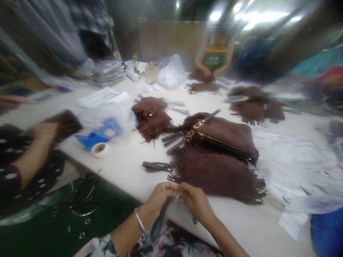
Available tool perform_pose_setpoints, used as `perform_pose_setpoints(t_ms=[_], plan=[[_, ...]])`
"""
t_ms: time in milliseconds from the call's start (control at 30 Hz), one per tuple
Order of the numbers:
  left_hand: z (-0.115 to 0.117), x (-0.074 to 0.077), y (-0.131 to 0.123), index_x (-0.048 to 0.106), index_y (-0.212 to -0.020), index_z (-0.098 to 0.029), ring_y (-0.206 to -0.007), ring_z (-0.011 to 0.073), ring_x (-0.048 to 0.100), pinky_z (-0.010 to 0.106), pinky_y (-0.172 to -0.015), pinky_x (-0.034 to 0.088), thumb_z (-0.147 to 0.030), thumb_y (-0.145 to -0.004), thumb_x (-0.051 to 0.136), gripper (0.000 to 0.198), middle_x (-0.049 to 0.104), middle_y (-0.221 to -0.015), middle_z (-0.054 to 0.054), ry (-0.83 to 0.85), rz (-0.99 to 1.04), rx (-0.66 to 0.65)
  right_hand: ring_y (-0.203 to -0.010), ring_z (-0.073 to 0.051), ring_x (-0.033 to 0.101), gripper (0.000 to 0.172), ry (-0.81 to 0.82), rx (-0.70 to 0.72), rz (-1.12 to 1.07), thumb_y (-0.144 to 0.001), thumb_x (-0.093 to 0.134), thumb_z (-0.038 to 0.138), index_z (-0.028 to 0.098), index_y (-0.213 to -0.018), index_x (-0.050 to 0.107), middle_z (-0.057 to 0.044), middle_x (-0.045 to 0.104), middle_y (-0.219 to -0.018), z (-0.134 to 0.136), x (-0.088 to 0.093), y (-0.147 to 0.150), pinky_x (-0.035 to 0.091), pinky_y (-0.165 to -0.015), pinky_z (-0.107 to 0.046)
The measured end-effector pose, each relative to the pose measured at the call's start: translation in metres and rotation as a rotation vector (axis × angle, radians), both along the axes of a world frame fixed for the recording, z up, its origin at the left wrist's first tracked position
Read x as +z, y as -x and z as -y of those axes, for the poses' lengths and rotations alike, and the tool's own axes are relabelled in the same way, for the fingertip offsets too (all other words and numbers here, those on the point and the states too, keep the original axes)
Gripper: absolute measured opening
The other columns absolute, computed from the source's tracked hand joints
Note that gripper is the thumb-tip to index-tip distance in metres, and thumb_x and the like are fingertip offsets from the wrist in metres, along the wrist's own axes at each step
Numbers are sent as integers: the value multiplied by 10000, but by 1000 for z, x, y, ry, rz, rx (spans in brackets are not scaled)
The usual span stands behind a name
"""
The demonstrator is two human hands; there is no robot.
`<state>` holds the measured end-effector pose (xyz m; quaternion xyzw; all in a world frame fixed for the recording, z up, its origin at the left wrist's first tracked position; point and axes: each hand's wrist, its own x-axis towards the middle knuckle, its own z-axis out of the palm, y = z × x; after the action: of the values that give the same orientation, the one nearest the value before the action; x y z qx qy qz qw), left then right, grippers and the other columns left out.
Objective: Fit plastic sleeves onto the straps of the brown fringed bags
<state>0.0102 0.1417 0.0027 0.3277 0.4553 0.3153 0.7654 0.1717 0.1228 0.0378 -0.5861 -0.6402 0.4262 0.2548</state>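
Observation:
My left hand (160,194), with a silver bangle on its wrist, and my right hand (194,201) meet fingertip to fingertip at the table's front edge. Both are closed in a pinch. A grey-brown strap (160,221) hangs from my left fingers down toward my lap. Something pale and filmy shows under the right fingers, too blurred to name. Just beyond my hands lies a brown fringed bag (217,175) with a strap loop at its left end. Behind it rests another brown bag (227,134) with a gold zip and gold rings.
Smaller brown fringed pieces (152,116) lie farther back. At left are a tape roll (100,150), blue packaging (103,134) and a co-worker's hand (46,132) on a brown item. Clear plastic bags (297,167) cover the right side. Another person (214,59) works across the table (120,178).

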Motion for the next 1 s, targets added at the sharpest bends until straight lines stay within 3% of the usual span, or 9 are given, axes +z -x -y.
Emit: perform_pose_setpoints(t_ms=[267,467,600,700,867,1000], plan=[[2,7,-1,640,-763,-125,-614,160,597,270,-615,408,-62,-535,578,245,694,-703,52,51,-64,-44,-696,-157,659,212,-14,76,225,-795,489,103,249,-845,634,15,711,-729,-4,6,1,374,-604,-204],[4,3,1,653,-793,-122,-665,172,603,275,-641,416,-98,-576,629,219,692,-722,53,7,-104,-63,-721,-182,654,296,-4,97,352,-828,488,147,221,-1113,514,-8,696,-765,-8,7,2,351,-595,-224],[6,-1,0,645,-776,-127,-645,156,586,266,-631,403,-214,-644,706,170,681,-718,47,-8,-95,-36,-742,-191,646,304,11,75,334,-810,477,119,207,-1100,487,-19,687,-785,-6,5,3,365,-622,-236],[7,-2,-4,622,-716,-130,-582,141,560,262,-597,389,-339,-670,734,241,646,-640,32,18,-83,28,-729,-178,638,266,29,26,255,-812,483,127,208,-1065,480,-8,677,-758,-2,5,2,381,-640,-234],[6,-5,-7,605,-685,-134,-507,133,530,257,-543,369,-335,-659,729,238,625,-567,27,111,-82,56,-596,-133,596,223,82,19,36,-844,422,141,218,-1046,478,32,648,-697,4,7,-3,398,-573,-210],[4,-5,-6,608,-692,-131,-526,143,545,263,-553,383,-327,-662,721,229,648,-592,51,121,-55,44,-661,-135,621,282,35,67,45,-826,416,116,221,-1072,507,26,675,-737,4,11,-6,416,-626,-216]])
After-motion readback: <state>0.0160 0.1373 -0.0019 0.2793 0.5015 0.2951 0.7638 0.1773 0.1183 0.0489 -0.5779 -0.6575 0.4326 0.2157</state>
